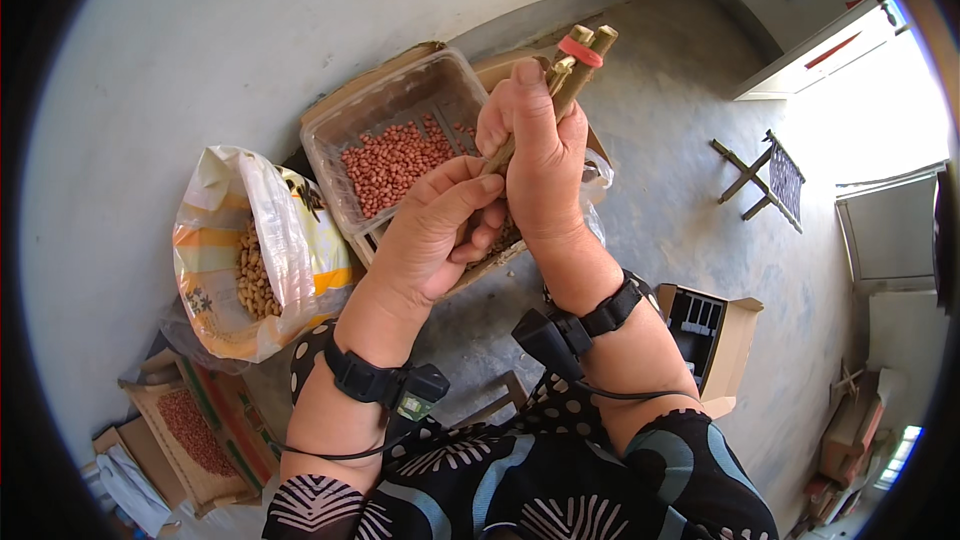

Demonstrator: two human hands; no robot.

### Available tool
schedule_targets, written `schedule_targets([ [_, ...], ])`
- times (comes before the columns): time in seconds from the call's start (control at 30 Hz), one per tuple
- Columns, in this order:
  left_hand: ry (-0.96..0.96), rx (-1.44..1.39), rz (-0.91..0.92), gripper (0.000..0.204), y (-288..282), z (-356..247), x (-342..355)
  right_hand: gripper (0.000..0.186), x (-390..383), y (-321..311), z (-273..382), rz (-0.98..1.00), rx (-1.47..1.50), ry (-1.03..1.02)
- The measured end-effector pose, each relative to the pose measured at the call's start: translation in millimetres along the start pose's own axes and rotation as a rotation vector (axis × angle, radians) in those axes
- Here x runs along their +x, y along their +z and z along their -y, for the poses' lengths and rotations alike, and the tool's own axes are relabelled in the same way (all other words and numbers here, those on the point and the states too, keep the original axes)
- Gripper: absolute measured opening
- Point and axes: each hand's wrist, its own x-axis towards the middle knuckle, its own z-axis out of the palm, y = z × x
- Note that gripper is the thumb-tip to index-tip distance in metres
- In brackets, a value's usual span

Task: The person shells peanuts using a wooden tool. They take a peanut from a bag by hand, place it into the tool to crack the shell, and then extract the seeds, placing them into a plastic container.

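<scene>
A bundle of short wooden sticks (571, 80), bound near its top with a red band (581, 51), slants up and away in front of me. My right hand (545, 155) is closed round its middle, thumb lying along the wood. Lower down, my left hand (440, 225) pinches the bundle's lower part between thumb and fingers, touching the right hand. Whether a peanut is also between these fingers is hidden. Beyond my left hand, a clear plastic tub (325, 145) holds red-skinned shelled peanuts (395, 165). Under my hands shows part of a cardboard box (490, 265).
Left of the tub stands a plastic sack (210, 240) with unshelled peanuts (257, 275). At lower left is a carton (165, 410) with more red peanuts (195, 430). A folding stool (765, 180) and an open box (735, 345) stand on the floor at right. A wall (130, 90) runs along the left.
</scene>
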Motion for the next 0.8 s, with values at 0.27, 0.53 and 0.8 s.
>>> schedule_targets([
  [0.27,0.034,0.027,0.001,0.013,-0.7,1.2,-1.3,0.045,1.4,0.8,-0.6,0.002,0.02,0.005],
  [0.53,0.039,0.071,-0.007,0.016,1.0,1.8,-0.7,0.045,3.4,-3.5,-2.6,-0.038,0.071,0.054],
  [0.8,0.036,0.129,-0.06,0.024,8.0,0.3,-2.8,0.044,8.6,-7.5,-1.2,-0.086,0.249,0.169],
])
